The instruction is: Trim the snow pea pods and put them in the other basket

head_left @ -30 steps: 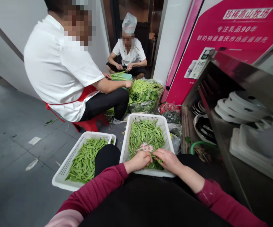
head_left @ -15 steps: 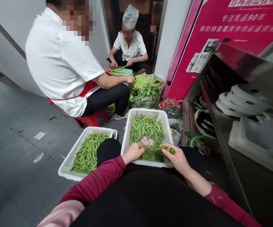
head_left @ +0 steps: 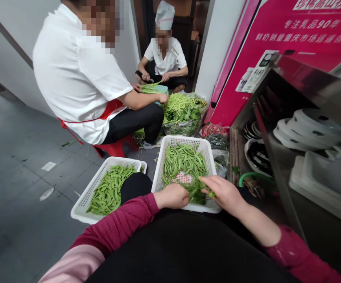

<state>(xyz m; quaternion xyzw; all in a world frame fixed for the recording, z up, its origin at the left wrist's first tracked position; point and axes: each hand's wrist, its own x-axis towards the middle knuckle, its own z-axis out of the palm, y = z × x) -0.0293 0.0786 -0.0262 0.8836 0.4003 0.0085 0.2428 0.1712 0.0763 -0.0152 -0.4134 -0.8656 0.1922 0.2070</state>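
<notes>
A white perforated basket (head_left: pixel 159 161) sits in front of me, with green pea pods (head_left: pixel 185 158) in its far part. A heap of thin green trimmings (head_left: pixel 198 195) lies in its near part, and a red-and-white patterned patch of the bottom shows between. My left hand (head_left: pixel 174 195) is closed in a fist at the left of the trimmings; whatever its fingers hold is hidden. Over the near right corner, my right hand (head_left: pixel 225 195) curls around a few pea pods, their ends showing under the fingers.
Another white basket (head_left: pixel 91 188) of pea pods stands left of my knee. Two people in white work ahead beside a bag of leafy green stems (head_left: pixel 185 108). A red stool (head_left: pixel 115 148) holds one. At right, a metal shelf (head_left: pixel 272 145) carries white dishes; a green-rimmed container (head_left: pixel 242 179) sits below.
My left hand has moved right and nearer to me, towards the right hand. My right hand has turned over more, and fewer pods show in it. The view has shifted slightly.
</notes>
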